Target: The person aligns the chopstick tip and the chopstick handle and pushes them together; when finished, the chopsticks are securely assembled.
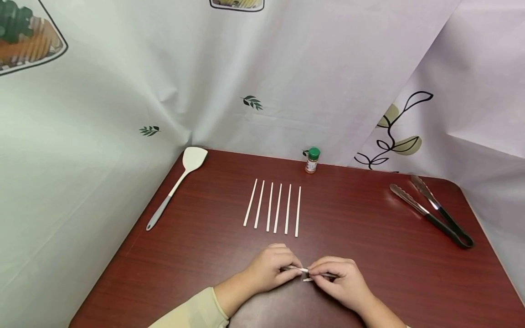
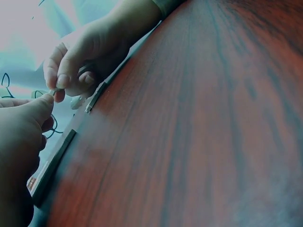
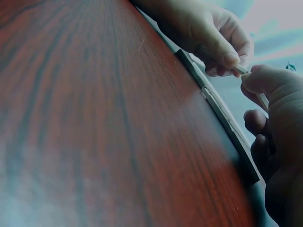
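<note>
Both hands meet near the table's front and pinch a thin white chopstick (image 1: 304, 270) between thumbs and fingertips. My left hand (image 1: 274, 268) holds its left part, my right hand (image 1: 339, 279) its right part; a short length shows between the fingertips, the rest mostly covered. Just below, a pale rough stick end (image 1: 307, 279) shows beside the right thumb. In the right wrist view, a broken-looking stick (image 3: 222, 111) lies on the table under the hands, with a pale split partway along. Beyond the hands, several white chopsticks (image 1: 278, 208) lie side by side in a row.
A white spatula (image 1: 180, 182) with a grey handle lies along the left edge. At the back stands a small green-capped spice bottle (image 1: 312, 161). Black-handled metal tongs (image 1: 430, 212) lie spread on the right. Patterned white cloth (image 1: 287, 82) hangs around the dark red table (image 1: 188, 264).
</note>
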`<move>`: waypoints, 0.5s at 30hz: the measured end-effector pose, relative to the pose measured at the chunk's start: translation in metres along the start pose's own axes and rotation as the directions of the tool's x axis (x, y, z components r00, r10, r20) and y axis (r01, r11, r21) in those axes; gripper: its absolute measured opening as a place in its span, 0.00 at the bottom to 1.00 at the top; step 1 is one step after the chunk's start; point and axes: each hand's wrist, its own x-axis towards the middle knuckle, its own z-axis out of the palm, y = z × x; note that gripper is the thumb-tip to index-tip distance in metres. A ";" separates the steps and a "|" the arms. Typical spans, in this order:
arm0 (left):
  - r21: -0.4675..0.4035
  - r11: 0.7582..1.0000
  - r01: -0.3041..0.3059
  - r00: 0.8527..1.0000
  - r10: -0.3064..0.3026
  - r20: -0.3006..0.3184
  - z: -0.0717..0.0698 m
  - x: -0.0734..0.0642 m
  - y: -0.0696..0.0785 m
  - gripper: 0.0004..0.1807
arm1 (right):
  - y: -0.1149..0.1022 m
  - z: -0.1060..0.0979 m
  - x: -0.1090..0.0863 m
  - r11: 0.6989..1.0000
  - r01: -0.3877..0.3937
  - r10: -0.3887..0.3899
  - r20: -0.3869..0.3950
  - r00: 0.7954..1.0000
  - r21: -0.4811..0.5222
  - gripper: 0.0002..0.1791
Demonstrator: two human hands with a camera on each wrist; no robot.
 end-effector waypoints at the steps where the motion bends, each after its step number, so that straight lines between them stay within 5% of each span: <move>1: 0.014 1.000 -0.005 1.000 0.005 0.001 0.000 0.000 0.000 0.05 | 0.000 0.000 -0.001 1.000 -0.015 0.015 -0.006 1.000 -0.015 0.22; 7: 0.067 0.997 -0.022 1.000 0.021 0.019 -0.001 0.001 0.000 0.05 | 0.000 0.001 -0.005 0.992 -0.111 0.109 -0.040 0.993 -0.061 0.23; 15: 0.107 0.993 -0.043 0.998 0.039 0.044 -0.002 0.002 0.001 0.05 | -0.001 0.003 -0.003 0.994 -0.089 0.087 -0.045 0.995 -0.064 0.26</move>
